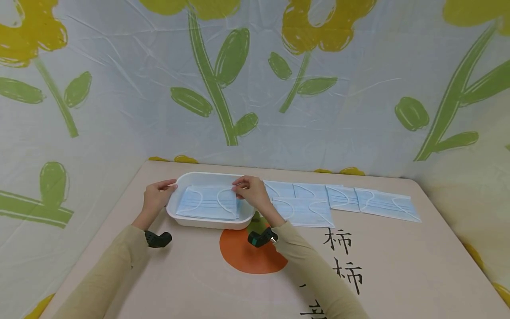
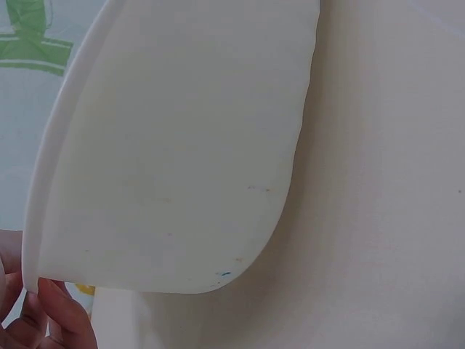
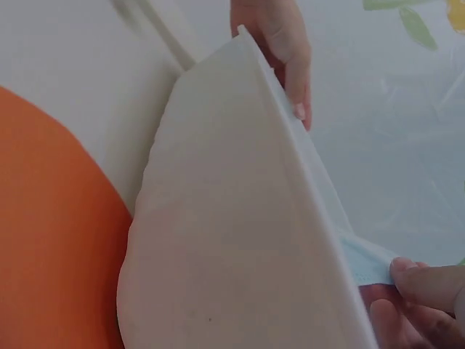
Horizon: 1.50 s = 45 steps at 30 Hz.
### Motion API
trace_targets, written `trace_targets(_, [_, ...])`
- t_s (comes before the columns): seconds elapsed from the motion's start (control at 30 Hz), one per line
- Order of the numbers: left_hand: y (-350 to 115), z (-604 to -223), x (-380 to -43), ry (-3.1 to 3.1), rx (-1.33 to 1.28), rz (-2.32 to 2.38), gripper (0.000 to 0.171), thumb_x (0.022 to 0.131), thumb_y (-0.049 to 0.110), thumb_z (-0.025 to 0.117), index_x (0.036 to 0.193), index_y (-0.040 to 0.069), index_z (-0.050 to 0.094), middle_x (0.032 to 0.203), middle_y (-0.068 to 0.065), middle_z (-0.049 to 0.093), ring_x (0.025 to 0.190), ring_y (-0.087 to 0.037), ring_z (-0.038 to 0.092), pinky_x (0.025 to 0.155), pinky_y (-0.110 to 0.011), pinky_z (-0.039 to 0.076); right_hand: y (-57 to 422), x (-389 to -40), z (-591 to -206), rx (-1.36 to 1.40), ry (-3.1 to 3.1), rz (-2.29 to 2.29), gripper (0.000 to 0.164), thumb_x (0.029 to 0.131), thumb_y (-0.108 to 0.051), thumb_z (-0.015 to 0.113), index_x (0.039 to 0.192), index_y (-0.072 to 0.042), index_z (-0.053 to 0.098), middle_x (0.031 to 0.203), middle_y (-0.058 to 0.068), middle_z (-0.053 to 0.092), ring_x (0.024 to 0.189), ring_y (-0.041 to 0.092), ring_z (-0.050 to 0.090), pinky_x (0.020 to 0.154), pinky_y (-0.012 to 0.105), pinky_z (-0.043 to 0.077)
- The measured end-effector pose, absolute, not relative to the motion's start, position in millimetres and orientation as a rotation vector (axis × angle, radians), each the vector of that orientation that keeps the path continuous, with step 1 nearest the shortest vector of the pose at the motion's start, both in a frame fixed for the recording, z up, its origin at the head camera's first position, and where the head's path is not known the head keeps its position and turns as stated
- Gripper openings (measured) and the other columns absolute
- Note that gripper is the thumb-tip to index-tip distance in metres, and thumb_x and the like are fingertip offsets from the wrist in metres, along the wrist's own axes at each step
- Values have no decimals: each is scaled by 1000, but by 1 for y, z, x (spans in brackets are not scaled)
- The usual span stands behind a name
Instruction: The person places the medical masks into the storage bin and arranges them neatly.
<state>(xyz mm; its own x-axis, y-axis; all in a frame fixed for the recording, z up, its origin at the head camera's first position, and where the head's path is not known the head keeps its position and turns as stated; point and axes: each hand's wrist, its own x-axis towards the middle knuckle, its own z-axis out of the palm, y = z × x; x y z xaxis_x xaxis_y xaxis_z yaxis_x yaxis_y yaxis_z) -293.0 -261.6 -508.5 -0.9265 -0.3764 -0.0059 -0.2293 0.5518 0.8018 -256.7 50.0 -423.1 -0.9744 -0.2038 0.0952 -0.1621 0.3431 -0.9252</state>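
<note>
A white plastic tub (image 1: pixel 211 223) stands at the back left of the table with light blue face masks (image 1: pixel 207 204) lying in it. At its left end my left hand (image 1: pixel 156 197) pinches the rim between thumb and fingers; the left wrist view shows the thumb (image 2: pixel 65 309) against the tub's outer wall (image 2: pixel 174 160). Over the right part of the tub, my right hand (image 1: pixel 253 191) pinches the corner of a face mask (image 3: pixel 367 258), which rises above the rim in the right wrist view. White ear loops lie across the top mask.
Right of the tub, several more face masks (image 1: pixel 303 212) lie overlapping in a row along the back of the table (image 1: pixel 191 274). An orange persimmon print (image 1: pixel 239 254) and black characters (image 1: pixel 348 274) mark the tabletop. A flowered cloth (image 1: pixel 151 79) hangs behind.
</note>
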Motion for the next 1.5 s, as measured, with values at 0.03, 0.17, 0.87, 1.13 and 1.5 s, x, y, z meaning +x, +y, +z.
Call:
trace_targets(0.03, [-262, -508, -293, -2616, 517, -1320, 35, 95, 35, 60, 125, 17, 65, 109, -11, 62, 87, -22, 56, 59, -19, 50, 50, -257, -423, -353, 2565, -1734, 13, 86, -5, 70, 97, 1, 70, 86, 19, 72, 60, 14, 66, 61, 25, 57])
trace_targets(0.17, [-261, -508, -293, -2615, 529, -1332, 35, 94, 35, 60, 125, 18, 65, 110, -11, 63, 88, -23, 56, 59, -18, 49, 51, -255, -422, -366, 2670, -1659, 12, 84, -6, 72, 94, -1, 71, 83, 15, 72, 63, 19, 68, 59, 24, 56])
trace_targets(0.87, [-265, -513, -296, -2632, 497, -1288, 38, 95, 38, 59, 126, 18, 64, 110, -11, 63, 90, -22, 55, 58, -20, 49, 82, -247, -410, -572, 2892, -1548, 15, 88, -5, 67, 101, -3, 72, 92, 13, 73, 78, 24, 70, 60, 23, 55])
trace_targets(1.13, [-240, -465, -265, -2633, 529, -1369, 39, 95, 30, 60, 127, 8, 63, 111, -17, 61, 86, -21, 52, 50, -19, 44, 101, -241, -404, -623, 2983, -1495, 14, 87, -4, 68, 100, -6, 72, 90, 11, 73, 77, 23, 69, 60, 24, 55])
trace_targets(1.5, [-229, -441, -249, -2640, 552, -1394, 37, 96, 23, 58, 128, 5, 61, 117, -20, 60, 89, -20, 52, 56, -29, 49, 130, -231, -398, -609, 3034, -1457, 16, 86, -6, 70, 101, -7, 72, 89, 10, 73, 78, 23, 68, 58, 23, 52])
